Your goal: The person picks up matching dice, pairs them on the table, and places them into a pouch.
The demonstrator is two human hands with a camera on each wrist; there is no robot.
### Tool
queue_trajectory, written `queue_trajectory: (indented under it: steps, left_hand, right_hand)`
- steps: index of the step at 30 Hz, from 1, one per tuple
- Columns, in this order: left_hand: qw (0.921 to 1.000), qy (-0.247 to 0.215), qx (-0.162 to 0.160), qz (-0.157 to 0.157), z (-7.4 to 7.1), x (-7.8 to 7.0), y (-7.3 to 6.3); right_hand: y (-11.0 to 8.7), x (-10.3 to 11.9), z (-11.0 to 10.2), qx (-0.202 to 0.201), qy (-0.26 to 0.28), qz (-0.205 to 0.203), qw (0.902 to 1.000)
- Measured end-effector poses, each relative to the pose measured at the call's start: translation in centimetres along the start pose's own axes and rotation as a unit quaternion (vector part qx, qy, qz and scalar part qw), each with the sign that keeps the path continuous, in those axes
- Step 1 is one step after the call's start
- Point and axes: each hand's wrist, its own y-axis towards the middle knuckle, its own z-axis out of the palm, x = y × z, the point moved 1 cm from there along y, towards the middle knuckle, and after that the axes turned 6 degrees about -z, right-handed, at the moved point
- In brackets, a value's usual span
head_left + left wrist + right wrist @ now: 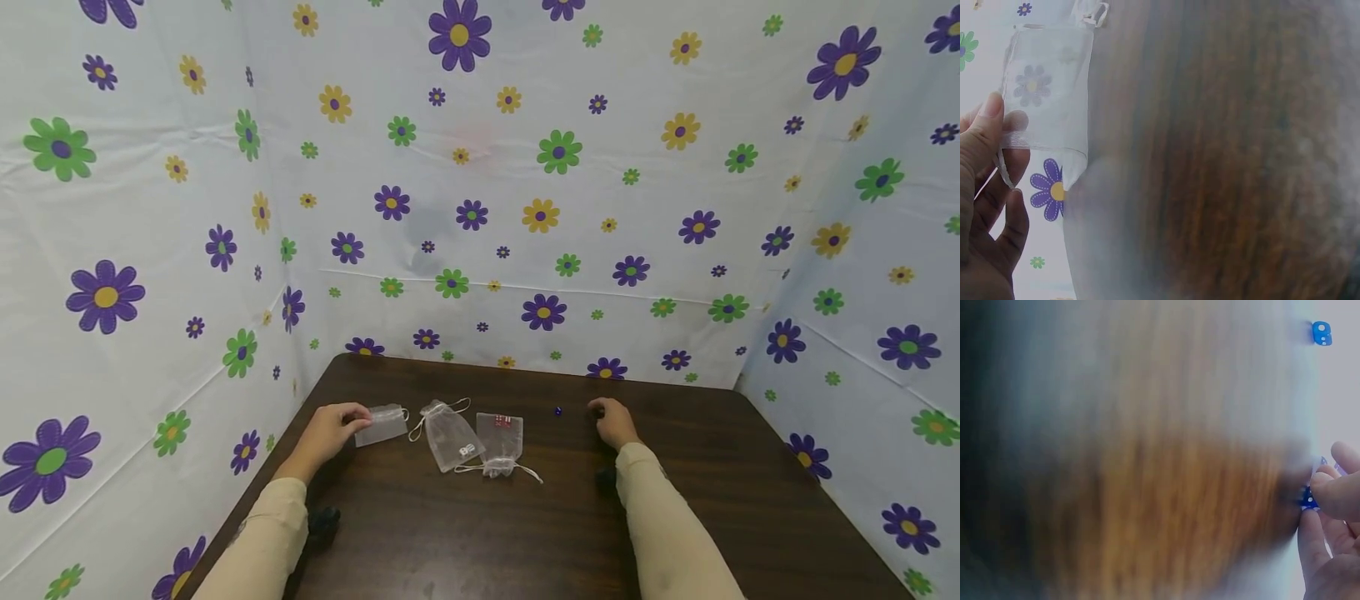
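My left hand (330, 432) pinches a sheer white drawstring pouch (384, 425) by its edge, at the left of the table. The left wrist view shows the thumb on the side of this see-through pouch (1047, 87), its cord (1099, 14) at the top. Over at the right, my right hand (617, 423) holds a blue die (1309, 498) with white pips between thumb and fingers; the head view hides that die. Another blue die (558, 411) lies on the table just left of the right hand.
Between the hands lie a sheer pouch (446, 433) with white dice inside and another sheer pouch (498, 442) with red dice. The dark wooden table (465, 542) meets flower-print cloth walls (480, 183) at the back and sides.
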Motion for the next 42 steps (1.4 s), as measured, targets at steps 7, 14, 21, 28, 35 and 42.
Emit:
queue_trajectory:
  steps: [7,14,21,28,35,42]
  left_hand:
    - [1.0000,0.006,0.004,-0.004,0.26,-0.12,-0.36]
    - [0.9999,0.004,-0.006,-0.009,0.12,0.03,-0.67]
    - [0.9999,0.008,0.004,-0.011,0.15,0.32,-0.90]
    - [1.0000,0.001,-0.002,-0.005,0.24,0.31,-0.83]
    - [1.0000,-0.003,-0.006,-0.007,0.15,0.38,-0.88]
    - [1.0000,-0.003,-0.007,0.000,0.10,0.05,-0.75]
  right_hand:
    - [-0.13,0.27,0.03,-0.004,0.015,0.012,0.9998]
    - [-0.05,0.30,0.22,-0.002,0.002,0.010,0.9999]
    - [-0.22,0.14,0.46,-0.010,0.000,0.002,1.0000]
    - [-0.26,0.10,0.35,-0.010,-0.003,0.008,0.9999]
    - [0.00,-0.02,0.44,-0.006,0.003,0.015,0.9999]
    - [-0.01,0.31,-0.02,-0.011,0.018,0.018,0.9996]
